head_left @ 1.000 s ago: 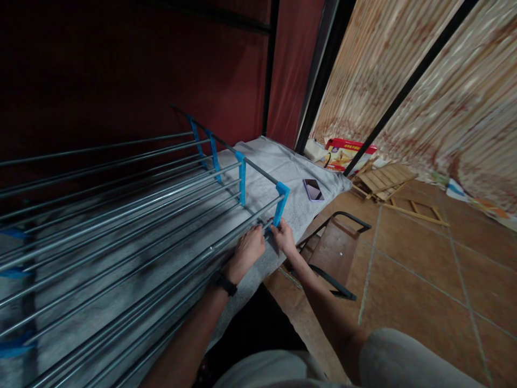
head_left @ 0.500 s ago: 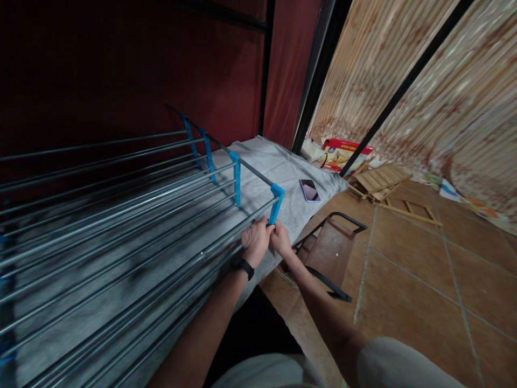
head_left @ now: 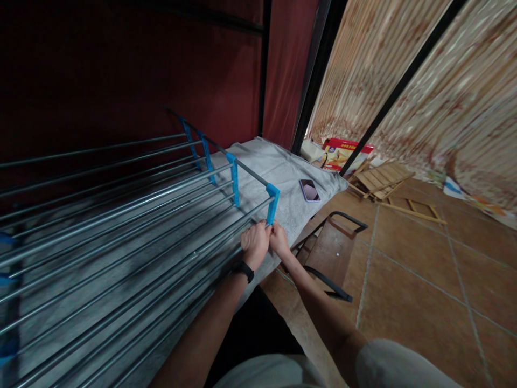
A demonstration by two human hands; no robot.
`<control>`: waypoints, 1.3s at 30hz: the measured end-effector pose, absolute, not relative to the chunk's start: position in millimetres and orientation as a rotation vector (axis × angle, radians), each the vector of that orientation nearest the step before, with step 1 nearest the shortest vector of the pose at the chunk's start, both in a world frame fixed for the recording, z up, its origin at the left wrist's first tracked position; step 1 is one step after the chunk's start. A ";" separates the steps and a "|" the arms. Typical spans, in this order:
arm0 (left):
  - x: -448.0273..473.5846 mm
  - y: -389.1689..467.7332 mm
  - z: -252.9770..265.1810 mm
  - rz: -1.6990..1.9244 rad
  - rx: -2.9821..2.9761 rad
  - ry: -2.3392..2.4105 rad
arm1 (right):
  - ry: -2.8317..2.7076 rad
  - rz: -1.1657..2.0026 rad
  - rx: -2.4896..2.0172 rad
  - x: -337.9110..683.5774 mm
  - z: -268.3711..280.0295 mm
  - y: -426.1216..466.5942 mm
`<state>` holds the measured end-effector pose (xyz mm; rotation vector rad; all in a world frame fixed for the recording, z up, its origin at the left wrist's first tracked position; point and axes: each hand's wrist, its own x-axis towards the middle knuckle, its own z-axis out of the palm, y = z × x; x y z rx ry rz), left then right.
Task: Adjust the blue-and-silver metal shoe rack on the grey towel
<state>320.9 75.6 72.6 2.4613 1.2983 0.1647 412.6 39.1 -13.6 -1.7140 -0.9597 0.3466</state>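
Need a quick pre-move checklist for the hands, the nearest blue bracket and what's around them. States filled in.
1. Left hand at the lower end of the nearest blue bracket: ok.
2. Right hand at that same end: ok.
3. Rod fully seated in the bracket's lower end: cannot tell, hands cover it.
4. Phone apart from the hands and the rack: ok, lying on the cloth.
5. Cloth smooth: not ok, creased toward the far end.

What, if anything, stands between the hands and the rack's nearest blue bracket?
Nothing visible: left hand and right hand are at the lower end of the blue bracket, their exact grip hidden. The phone lies apart, on the grey cloth.
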 end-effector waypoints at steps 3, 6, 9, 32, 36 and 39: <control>320.8 74.8 70.8 0.177 2.468 1.303 | -0.963 0.353 -1.716 412.2 -13.5 38.4; 320.8 74.5 69.9 0.165 2.473 1.302 | -0.962 0.360 -1.715 411.8 -13.9 37.3; 320.5 74.8 68.6 0.161 2.491 1.286 | -0.965 0.368 -1.701 411.2 -14.9 36.1; 316.3 77.1 67.8 0.089 2.493 1.207 | -0.918 0.391 -1.712 415.0 -22.5 39.4; 317.0 78.3 67.2 0.084 2.484 1.195 | -0.934 0.390 -1.707 414.4 -20.8 37.7; 318.3 78.7 68.7 0.053 2.471 1.209 | -0.972 0.386 -1.682 413.2 -20.4 35.2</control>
